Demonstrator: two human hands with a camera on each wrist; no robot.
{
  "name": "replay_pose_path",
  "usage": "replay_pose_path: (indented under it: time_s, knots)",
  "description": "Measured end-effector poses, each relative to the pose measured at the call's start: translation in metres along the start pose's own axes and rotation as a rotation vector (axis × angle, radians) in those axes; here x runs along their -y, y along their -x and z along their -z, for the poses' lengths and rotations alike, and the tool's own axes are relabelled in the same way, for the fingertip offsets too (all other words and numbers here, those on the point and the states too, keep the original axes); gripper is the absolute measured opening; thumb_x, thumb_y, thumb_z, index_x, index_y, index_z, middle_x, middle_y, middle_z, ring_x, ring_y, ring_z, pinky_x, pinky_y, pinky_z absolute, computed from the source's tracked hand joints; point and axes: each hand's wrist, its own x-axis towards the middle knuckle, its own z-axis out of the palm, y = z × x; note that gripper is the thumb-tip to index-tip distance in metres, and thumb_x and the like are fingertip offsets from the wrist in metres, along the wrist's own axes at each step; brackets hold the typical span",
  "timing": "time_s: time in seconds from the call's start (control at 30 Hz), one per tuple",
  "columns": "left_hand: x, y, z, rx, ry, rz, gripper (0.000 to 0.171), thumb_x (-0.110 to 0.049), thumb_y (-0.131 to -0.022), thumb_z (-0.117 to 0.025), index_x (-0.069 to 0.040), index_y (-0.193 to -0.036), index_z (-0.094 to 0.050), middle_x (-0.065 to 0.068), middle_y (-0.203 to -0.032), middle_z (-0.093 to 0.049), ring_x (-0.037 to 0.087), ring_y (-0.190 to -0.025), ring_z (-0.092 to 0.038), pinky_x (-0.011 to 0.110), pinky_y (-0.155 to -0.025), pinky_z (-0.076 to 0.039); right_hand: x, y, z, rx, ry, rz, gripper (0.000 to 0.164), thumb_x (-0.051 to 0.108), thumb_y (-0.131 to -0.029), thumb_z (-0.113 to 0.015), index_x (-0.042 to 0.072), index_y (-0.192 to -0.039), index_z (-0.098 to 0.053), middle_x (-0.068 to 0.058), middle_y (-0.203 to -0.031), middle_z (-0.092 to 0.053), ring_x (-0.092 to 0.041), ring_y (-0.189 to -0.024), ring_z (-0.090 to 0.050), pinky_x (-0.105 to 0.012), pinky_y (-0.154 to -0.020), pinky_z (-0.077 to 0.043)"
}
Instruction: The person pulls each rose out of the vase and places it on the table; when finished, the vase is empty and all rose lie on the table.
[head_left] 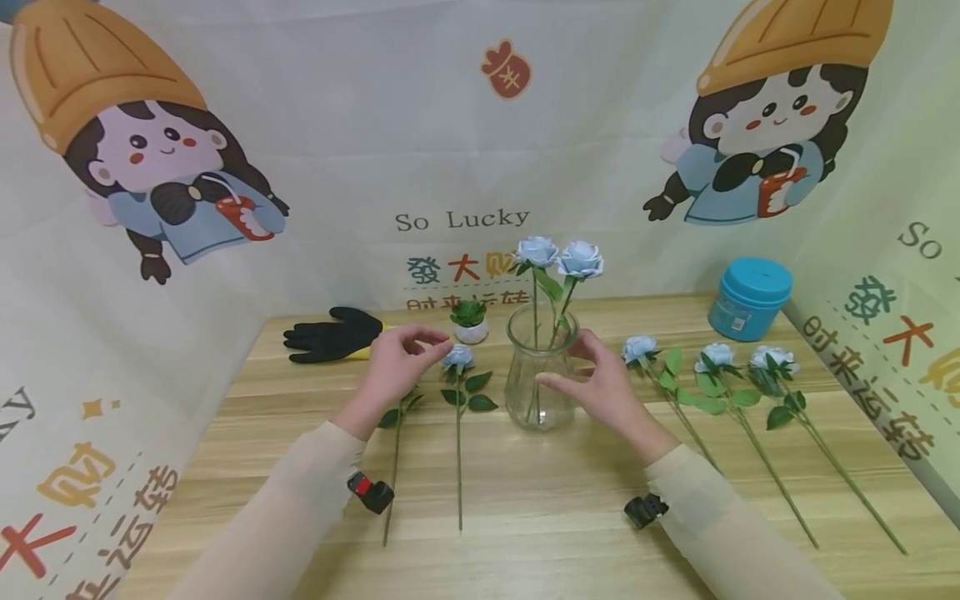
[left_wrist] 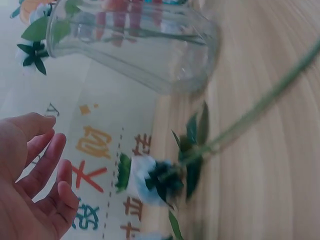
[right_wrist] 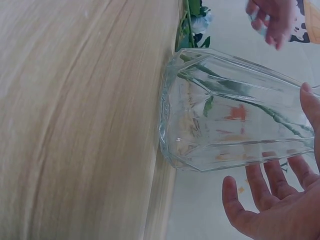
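Observation:
A clear glass vase (head_left: 542, 392) stands mid-table with two light-blue artificial roses (head_left: 581, 260) upright in it. My right hand (head_left: 600, 387) holds the vase's right side, thumb in front and fingers curved round behind, as the right wrist view also shows at the glass (right_wrist: 240, 120). To the vase's left my left hand (head_left: 405, 362) hovers with loosely bent fingers, nothing between them in the left wrist view. Below it lies a blue rose (head_left: 457, 358) with its stem towards me. A second stem (head_left: 395, 483) lies beside it, its bloom hidden behind the left hand.
Three more blue roses (head_left: 716, 360) lie on the right. A blue lidded tub (head_left: 750, 300) stands at the back right. Along the back are a small potted succulent (head_left: 469, 321) and a black glove (head_left: 333, 335). Printed cloth (head_left: 337, 100) hangs around the wooden table (head_left: 540, 533).

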Motion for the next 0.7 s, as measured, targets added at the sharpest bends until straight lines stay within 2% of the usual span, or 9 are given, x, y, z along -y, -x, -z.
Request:
replay_pose_path:
  time_s: [0.17, 0.37, 0.5, 0.53, 0.7]
  knots:
    - [-0.024, -0.013, -0.017, 0.010, 0.085, -0.020, 0.027, -0.037, -0.096, -0.074, -0.016, -0.114, -0.077, 0.003, -0.107, -0.077, 0.021, -0.096, -0.066, 0.035, -0.078, -0.054, -0.001, 0.001, 0.001, 0.000, -0.007, 0.007, 0.068, 0.029, -0.081, -0.089, 0.009, -0.137, -0.055, -0.014, -0.131, -0.065, -0.034, -0.126, -0.060, -0.054, -0.106, -0.054]
    - [-0.044, -0.026, -0.037, 0.033, 0.172, -0.072, 0.027, -0.039, -0.097, -0.073, -0.020, -0.117, -0.077, 0.000, -0.107, -0.077, 0.018, -0.100, -0.067, 0.036, -0.081, -0.056, -0.002, 0.001, 0.002, 0.003, -0.012, 0.005, 0.067, 0.028, -0.082, -0.089, 0.008, -0.136, -0.055, -0.015, -0.132, -0.065, -0.035, -0.126, -0.060, -0.054, -0.106, -0.054]
    - [-0.056, -0.034, -0.045, 0.057, 0.210, -0.072, 0.031, -0.040, -0.098, -0.072, -0.020, -0.122, -0.075, 0.000, -0.113, -0.075, 0.019, -0.105, -0.067, 0.044, -0.086, -0.060, -0.001, 0.000, 0.003, 0.008, -0.011, 0.001, 0.066, 0.029, -0.082, -0.089, 0.008, -0.136, -0.055, -0.016, -0.132, -0.065, -0.035, -0.127, -0.060, -0.053, -0.106, -0.054]
    - [-0.058, -0.036, -0.047, 0.065, 0.222, -0.063, 0.032, -0.040, -0.098, -0.071, -0.019, -0.122, -0.075, 0.000, -0.114, -0.075, 0.022, -0.107, -0.067, 0.044, -0.084, -0.060, -0.001, 0.000, 0.003, 0.009, -0.008, 0.002, 0.066, 0.030, -0.083, -0.088, 0.008, -0.135, -0.055, -0.016, -0.132, -0.065, -0.035, -0.126, -0.060, -0.053, -0.106, -0.054]
    - [-0.067, -0.045, -0.054, 0.097, 0.248, -0.071, 0.031, -0.036, -0.098, -0.072, -0.017, -0.122, -0.075, 0.000, -0.117, -0.075, 0.021, -0.109, -0.068, 0.038, -0.086, -0.058, 0.000, 0.000, 0.001, 0.012, -0.003, 0.009, 0.065, 0.030, -0.083, -0.088, 0.007, -0.135, -0.055, -0.017, -0.131, -0.064, -0.036, -0.126, -0.060, -0.053, -0.106, -0.055]
